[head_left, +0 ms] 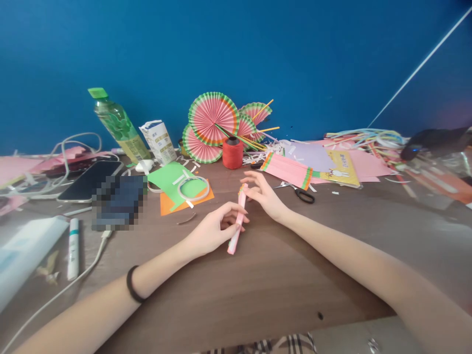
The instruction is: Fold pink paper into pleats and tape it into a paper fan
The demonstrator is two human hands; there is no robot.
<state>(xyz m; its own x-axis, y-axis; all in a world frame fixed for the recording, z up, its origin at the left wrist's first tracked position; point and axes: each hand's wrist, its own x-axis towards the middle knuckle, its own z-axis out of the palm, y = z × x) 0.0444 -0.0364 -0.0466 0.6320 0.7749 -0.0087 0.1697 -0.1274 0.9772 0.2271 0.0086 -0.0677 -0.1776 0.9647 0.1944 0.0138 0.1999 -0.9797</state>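
Note:
A narrow folded strip of pink paper (233, 244), with orange and green at its ends, stands slantwise over the middle of the desk. Around its middle, my left hand (214, 227) is closed, thumb on the near side and fingers across it. At the strip's far end, my right hand (267, 197) pinches the paper between thumb and fingertips. Just beyond my right hand lies a pleated pink sheet (287, 170) with orange and green edges. Black-handled scissors (305, 196) rest beside it, their blades partly under the sheet.
Finished round paper fans (214, 118) lean on the blue wall behind a red thread spool (232, 153). Green paper (165, 178), a coiled white ring (180, 189), a carton (159, 142) and a green bottle (120, 123) stand left. A marker (73, 250) and phone (90, 181) lie further left.

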